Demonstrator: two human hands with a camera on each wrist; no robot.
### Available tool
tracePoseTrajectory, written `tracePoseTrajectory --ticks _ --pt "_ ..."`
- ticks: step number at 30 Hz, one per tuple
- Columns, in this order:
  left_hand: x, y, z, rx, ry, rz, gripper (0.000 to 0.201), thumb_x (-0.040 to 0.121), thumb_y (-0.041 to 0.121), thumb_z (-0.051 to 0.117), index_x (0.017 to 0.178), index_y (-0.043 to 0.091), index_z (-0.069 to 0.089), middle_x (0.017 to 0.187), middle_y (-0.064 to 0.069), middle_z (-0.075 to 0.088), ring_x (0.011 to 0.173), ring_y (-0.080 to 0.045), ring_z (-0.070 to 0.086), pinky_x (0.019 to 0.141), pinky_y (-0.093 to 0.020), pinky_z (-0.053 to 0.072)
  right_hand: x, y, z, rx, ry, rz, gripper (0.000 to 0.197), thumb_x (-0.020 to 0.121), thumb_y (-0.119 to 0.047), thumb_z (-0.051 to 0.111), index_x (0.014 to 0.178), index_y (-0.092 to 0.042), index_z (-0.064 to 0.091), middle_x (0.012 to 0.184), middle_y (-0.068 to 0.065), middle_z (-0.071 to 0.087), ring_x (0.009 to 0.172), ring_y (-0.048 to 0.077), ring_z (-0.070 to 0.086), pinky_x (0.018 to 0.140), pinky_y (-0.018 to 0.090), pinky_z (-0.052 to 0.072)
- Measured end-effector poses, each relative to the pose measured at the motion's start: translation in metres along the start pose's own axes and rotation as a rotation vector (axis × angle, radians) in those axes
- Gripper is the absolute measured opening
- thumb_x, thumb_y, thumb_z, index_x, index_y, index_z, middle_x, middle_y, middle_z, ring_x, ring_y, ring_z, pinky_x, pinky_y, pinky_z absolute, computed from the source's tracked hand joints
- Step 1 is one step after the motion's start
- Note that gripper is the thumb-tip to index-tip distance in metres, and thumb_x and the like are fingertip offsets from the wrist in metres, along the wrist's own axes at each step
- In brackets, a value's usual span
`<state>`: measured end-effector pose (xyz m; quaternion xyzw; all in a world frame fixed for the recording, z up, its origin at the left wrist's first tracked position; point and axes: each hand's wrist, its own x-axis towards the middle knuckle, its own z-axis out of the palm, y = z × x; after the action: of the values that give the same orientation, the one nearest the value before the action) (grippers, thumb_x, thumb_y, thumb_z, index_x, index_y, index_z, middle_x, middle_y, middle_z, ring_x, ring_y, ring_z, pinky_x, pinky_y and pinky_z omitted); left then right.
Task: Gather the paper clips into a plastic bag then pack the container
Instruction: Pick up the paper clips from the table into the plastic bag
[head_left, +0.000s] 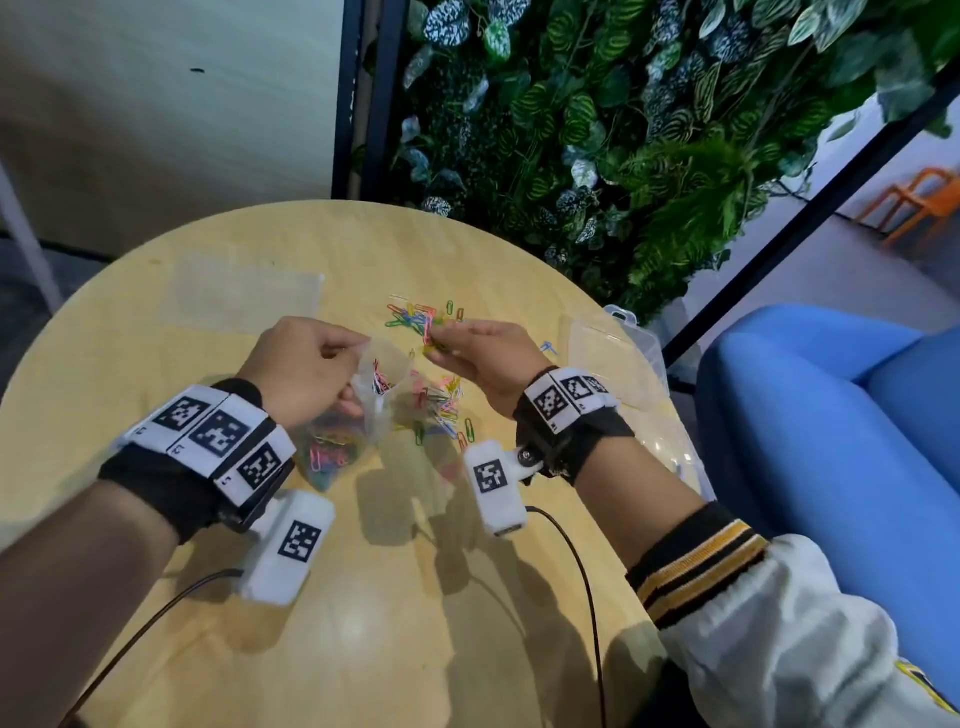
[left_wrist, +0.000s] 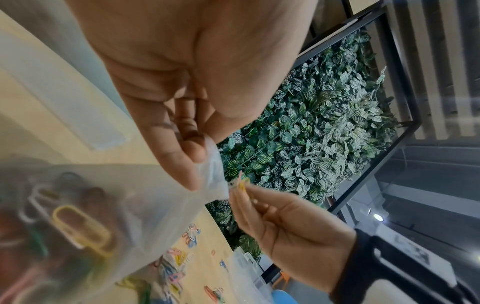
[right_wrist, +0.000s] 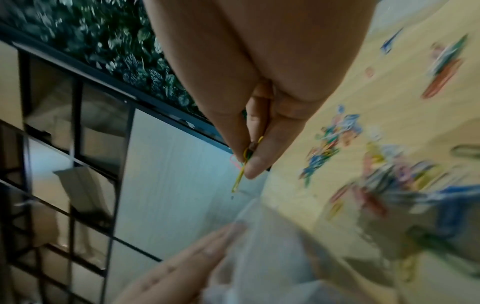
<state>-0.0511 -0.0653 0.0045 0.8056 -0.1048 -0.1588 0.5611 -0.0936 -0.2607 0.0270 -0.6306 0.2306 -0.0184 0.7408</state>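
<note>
Clips (head_left: 430, 340), a small pinch of coloured paper clips, sit between the thumb and fingertips of the right hand (head_left: 485, 361), held above the table near its middle. One yellow clip hangs down from the pinch, long axis roughly vertical in the right wrist view. Plastic bag (head_left: 371, 395) lies just to the left of and slightly below those fingertips; its mouth faces up toward them. Left hand (head_left: 306, 364) pinches the bag's upper edge with curled fingers and thumb, holding the mouth apart; the bag already carries a mass of clips low down. Judgement: the coming move is a short travel leftward and down so the hanging clip enters the mouth end-first. The right hand is the nearer one to the loose clips (head_left: 415, 314) scattered toward the table's far edge. Clear container (head_left: 613, 348) rests at the table's right edge, well apart from the bag.
</note>
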Motion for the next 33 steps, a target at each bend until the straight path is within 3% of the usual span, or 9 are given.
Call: tracePoseTrajectory --ticks 3,8,15,21,24,26,29,31,33 --pt "-0.001 0.003 0.002 -0.070 -0.024 -0.040 0.022 0.098 0.009 0.055 0.114 0.011 0.071 0.063 -0.010 0.066 0.056 -0.026 0.071 0.070 -0.039 0.063 -0.006 -0.005 0.019 -0.109 -0.025 -0.077 0.014 0.086 0.004 0.066 0.073 0.002 0.064 0.074 0.011 0.063 0.064 0.017 0.065 0.070 0.022 0.060" --pt "-0.005 0.006 -0.001 -0.138 -0.043 -0.070 0.023 0.099 0.005 0.053 0.114 0.008 0.070 0.063 -0.012 0.061 0.057 -0.027 0.068 0.051 -0.021 0.058 -0.009 0.013 0.035 -0.529 0.013 -0.140 0.027 0.086 -0.005 0.068 0.060 -0.012 0.063 0.066 0.010 0.067 0.067 0.024 0.070 0.084 0.049 0.058" --pt "-0.014 0.008 -0.011 -0.168 -0.055 -0.075 0.022 0.100 0.007 0.052 0.114 0.007 0.069 0.067 -0.013 0.063 0.062 -0.029 0.067 0.059 -0.028 0.062 -0.026 0.001 0.056 -0.941 -0.083 -0.211 0.025 0.087 -0.001 0.056 0.101 -0.009 0.075 0.091 0.013 0.076 0.084 0.026 0.074 0.083 0.040 0.059" --pt "-0.023 0.011 -0.014 -0.177 -0.054 -0.042 0.022 0.100 0.006 0.051 0.114 0.003 0.067 0.065 -0.012 0.060 0.062 -0.029 0.065 0.055 -0.026 0.060 -0.046 -0.012 0.065 -1.139 -0.090 -0.420 0.021 0.086 -0.005 0.059 0.093 -0.012 0.078 0.076 0.007 0.076 0.070 0.020 0.072 0.073 0.034 0.060" --pt "-0.022 0.009 -0.020 -0.059 -0.022 0.000 0.022 0.100 0.010 0.052 0.113 0.010 0.070 0.072 -0.008 0.068 0.059 -0.025 0.072 0.072 -0.042 0.062 -0.051 -0.017 0.049 -0.756 0.006 -0.350 0.020 0.088 -0.002 0.058 0.098 -0.008 0.074 0.080 0.010 0.073 0.066 0.021 0.072 0.064 0.036 0.062" --pt "-0.021 0.009 -0.025 -0.033 0.006 0.020 0.022 0.100 0.011 0.053 0.112 0.011 0.071 0.074 -0.005 0.069 0.056 -0.023 0.072 0.075 -0.045 0.062 -0.054 -0.011 0.031 -0.723 0.069 -0.247 0.030 0.090 -0.004 0.059 0.119 -0.007 0.065 0.084 0.010 0.067 0.066 0.023 0.069 0.058 0.039 0.062" --pt "-0.022 0.012 -0.030 -0.024 0.023 0.031 0.022 0.100 0.010 0.052 0.111 0.010 0.072 0.073 -0.005 0.068 0.061 -0.029 0.072 0.075 -0.046 0.061 -0.057 0.025 -0.002 -0.836 0.035 0.167 0.074 0.086 -0.020 0.071 0.147 -0.011 0.031 0.094 0.009 0.059 0.078 0.028 0.069 0.059 0.040 0.061" --pt "-0.024 0.014 -0.032 -0.007 0.031 0.041 0.023 0.100 0.010 0.051 0.110 0.011 0.072 0.071 -0.004 0.067 0.061 -0.029 0.072 0.074 -0.045 0.062 -0.054 0.058 -0.014 -0.874 0.042 0.400 0.080 0.076 -0.037 0.081 0.136 -0.013 0.034 0.089 0.005 0.060 0.086 0.031 0.070 0.062 0.039 0.059" --pt "-0.024 0.015 -0.031 0.024 0.038 0.053 0.023 0.100 0.009 0.051 0.110 0.010 0.072 0.070 -0.003 0.066 0.060 -0.027 0.072 0.071 -0.041 0.062 -0.046 0.079 -0.016 -1.136 0.057 0.418 0.083 0.058 -0.064 0.081 0.111 -0.013 0.042 0.090 0.003 0.059 0.093 0.031 0.066 0.057 0.032 0.049"
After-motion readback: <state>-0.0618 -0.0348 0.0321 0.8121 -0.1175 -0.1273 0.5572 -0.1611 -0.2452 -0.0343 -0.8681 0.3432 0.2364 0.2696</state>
